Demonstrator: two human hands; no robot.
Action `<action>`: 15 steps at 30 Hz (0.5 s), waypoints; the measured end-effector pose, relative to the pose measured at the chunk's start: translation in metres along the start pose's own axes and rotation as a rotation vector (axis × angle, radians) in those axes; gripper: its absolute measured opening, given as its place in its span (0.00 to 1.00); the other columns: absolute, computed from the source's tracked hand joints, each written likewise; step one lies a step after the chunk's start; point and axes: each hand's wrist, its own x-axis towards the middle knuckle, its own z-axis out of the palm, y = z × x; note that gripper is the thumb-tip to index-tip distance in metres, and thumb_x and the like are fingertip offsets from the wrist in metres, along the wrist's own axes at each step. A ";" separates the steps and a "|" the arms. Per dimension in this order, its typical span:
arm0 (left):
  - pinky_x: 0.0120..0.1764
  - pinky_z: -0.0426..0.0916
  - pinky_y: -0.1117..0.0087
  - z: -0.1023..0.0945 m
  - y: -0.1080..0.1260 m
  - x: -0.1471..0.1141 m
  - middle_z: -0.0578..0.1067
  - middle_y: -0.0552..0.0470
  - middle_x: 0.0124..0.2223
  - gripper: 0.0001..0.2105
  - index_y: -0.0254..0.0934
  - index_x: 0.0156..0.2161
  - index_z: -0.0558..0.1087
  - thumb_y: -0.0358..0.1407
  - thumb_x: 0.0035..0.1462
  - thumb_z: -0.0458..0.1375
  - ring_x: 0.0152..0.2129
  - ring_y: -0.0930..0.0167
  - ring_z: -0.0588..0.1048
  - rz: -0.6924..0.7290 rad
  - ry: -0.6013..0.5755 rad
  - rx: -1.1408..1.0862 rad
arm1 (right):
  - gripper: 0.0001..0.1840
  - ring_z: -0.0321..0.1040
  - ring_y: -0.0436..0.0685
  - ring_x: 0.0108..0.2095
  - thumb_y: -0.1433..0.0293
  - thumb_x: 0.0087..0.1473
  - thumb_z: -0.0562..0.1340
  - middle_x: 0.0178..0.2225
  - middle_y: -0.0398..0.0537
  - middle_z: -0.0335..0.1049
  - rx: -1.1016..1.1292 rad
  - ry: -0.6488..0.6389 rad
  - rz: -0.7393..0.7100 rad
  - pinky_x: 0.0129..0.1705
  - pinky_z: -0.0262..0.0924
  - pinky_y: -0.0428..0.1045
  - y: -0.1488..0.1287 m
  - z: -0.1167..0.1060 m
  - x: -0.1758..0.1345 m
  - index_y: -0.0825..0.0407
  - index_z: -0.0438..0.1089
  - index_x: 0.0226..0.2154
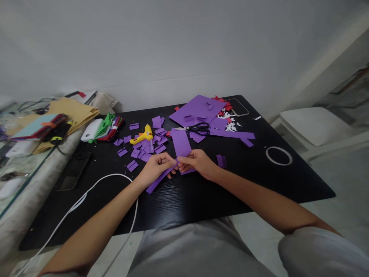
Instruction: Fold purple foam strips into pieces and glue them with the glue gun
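Between my hands is a purple paper strip point(159, 181), pinched near its upper end and slanting down to the left. My left hand point(158, 166) is closed on it with thumb and fingers. From the other side, my right hand point(198, 162) pinches the same strip, its fingertips almost meeting the left ones. Just beyond lies a wider purple paper piece point(181, 141), partly behind my fingers. Small folded purple pieces point(137, 153) are scattered left of my hands, with a yellow glue gun point(143, 135) on top. Black-handled scissors point(198, 128) rest on the purple paper behind.
A large purple sheet point(198, 107) and red and white scraps point(230, 125) lie at the back. A white ring point(278, 156) is on the right of the black table point(253, 181). A white cable point(95, 185) crosses the left side, near a phone point(74, 172). A white chair point(314, 121) stands at right.
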 end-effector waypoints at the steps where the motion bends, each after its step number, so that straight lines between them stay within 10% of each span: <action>1: 0.22 0.73 0.75 0.000 0.001 0.000 0.79 0.50 0.27 0.15 0.32 0.30 0.76 0.43 0.49 0.71 0.20 0.73 0.76 -0.004 0.002 -0.006 | 0.21 0.75 0.50 0.24 0.57 0.40 0.78 0.25 0.47 0.79 -0.009 -0.004 -0.006 0.31 0.74 0.45 0.000 0.000 0.000 0.57 0.77 0.26; 15: 0.35 0.77 0.68 -0.002 0.001 -0.003 0.81 0.50 0.30 0.14 0.33 0.33 0.78 0.43 0.50 0.70 0.26 0.69 0.80 0.006 0.033 0.034 | 0.25 0.77 0.52 0.25 0.53 0.39 0.77 0.26 0.48 0.79 -0.078 -0.020 -0.085 0.33 0.75 0.49 -0.001 0.000 -0.001 0.57 0.76 0.29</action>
